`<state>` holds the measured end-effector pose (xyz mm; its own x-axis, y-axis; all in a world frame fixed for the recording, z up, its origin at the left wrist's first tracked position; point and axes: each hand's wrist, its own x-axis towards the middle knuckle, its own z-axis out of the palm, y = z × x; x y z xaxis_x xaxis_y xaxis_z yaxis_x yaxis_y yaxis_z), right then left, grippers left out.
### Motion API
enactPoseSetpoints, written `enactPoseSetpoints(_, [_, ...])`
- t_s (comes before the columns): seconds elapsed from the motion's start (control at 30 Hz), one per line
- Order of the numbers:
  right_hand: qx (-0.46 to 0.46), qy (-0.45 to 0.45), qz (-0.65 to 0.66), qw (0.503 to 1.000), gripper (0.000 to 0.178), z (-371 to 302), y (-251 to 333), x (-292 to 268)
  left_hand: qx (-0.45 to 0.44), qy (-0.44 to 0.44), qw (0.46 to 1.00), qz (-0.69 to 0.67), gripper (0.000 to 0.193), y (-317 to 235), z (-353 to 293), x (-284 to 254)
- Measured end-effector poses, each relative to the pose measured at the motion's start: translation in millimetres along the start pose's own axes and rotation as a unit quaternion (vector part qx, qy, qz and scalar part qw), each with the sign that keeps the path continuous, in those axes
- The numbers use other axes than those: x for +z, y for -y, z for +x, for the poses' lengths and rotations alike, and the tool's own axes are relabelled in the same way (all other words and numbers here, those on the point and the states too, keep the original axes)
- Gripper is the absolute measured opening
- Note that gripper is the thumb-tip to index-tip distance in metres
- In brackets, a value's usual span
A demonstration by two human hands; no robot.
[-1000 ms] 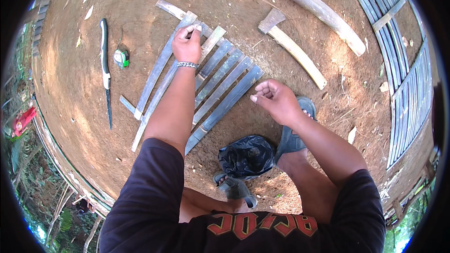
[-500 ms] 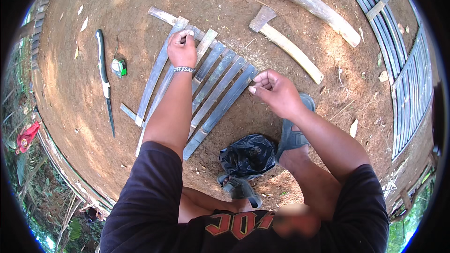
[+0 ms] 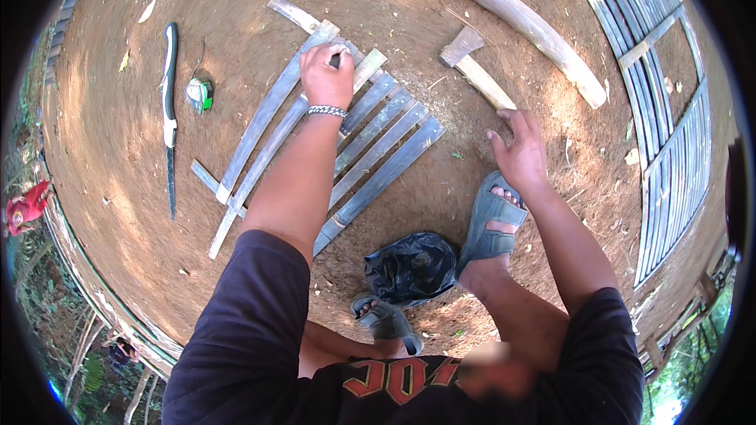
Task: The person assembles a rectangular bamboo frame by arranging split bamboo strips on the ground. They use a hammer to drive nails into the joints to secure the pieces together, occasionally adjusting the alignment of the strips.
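Observation:
My left hand (image 3: 327, 79) is closed over the upper end of the bamboo slats (image 3: 378, 161). A small dark patch shows between its fingers, but I cannot make out what it holds. The grey slats lie side by side on the ground, across a crosspiece (image 3: 293, 14) at their upper ends and another strip (image 3: 205, 175) at the lower left. My right hand (image 3: 521, 149) is over the wooden handle of the axe (image 3: 482, 79), its thumb apart from its fingers. It hides the handle's lower end, and no grip shows. The axe head points away from me.
Left of the slats lie a folding saw (image 3: 169, 102) and a tape measure (image 3: 199, 95). A thick bamboo pole (image 3: 504, 8) curves across the far side. A slatted bamboo panel (image 3: 669, 118) stands at right. Near my sandalled feet sits a black plastic bag (image 3: 409, 267).
My right hand has left the edge of the slats and moved right, onto the axe handle. My left hand stays by the slats' upper end. The view has turned slightly.

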<state>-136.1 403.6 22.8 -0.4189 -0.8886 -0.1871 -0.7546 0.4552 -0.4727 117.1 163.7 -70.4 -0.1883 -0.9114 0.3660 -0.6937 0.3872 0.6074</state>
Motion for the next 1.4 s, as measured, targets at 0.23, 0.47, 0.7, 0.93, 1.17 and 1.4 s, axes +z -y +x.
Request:
enactPoseSetpoints(0.23, [0.045,0.071,-0.130,0.988,0.057,4.7,-8.0,0.2,-0.002,-0.003,1.000,-0.004,0.009,1.1,0.4,-0.1])
enactPoseSetpoints(0.47, [0.145,0.118,-0.174,0.967,0.060,26.4,-0.7,-8.4,-0.029,-0.003,0.998,-0.051,0.009,3.7,-1.4,-0.2])
enactPoseSetpoints(0.7, [0.127,0.139,-0.064,0.980,0.055,13.5,8.6,-15.7,-0.019,-0.016,0.997,-0.079,0.004,-0.7,1.0,-2.5])
enactPoseSetpoints(0.93, [0.075,0.126,0.235,0.961,0.053,-3.9,71.1,2.0,-0.037,-0.011,0.997,-0.060,0.006,-1.2,1.0,-5.3])
enactPoseSetpoints(1.17, [0.052,0.254,0.079,0.963,0.043,23.3,135.0,9.0,-0.049,0.001,0.996,-0.080,0.006,-1.0,0.6,-7.6])
enactPoseSetpoints(1.4, [-0.094,0.129,0.019,0.987,0.047,32.1,132.6,36.6,-0.044,-0.015,0.996,-0.072,0.005,-3.7,1.7,-8.2])
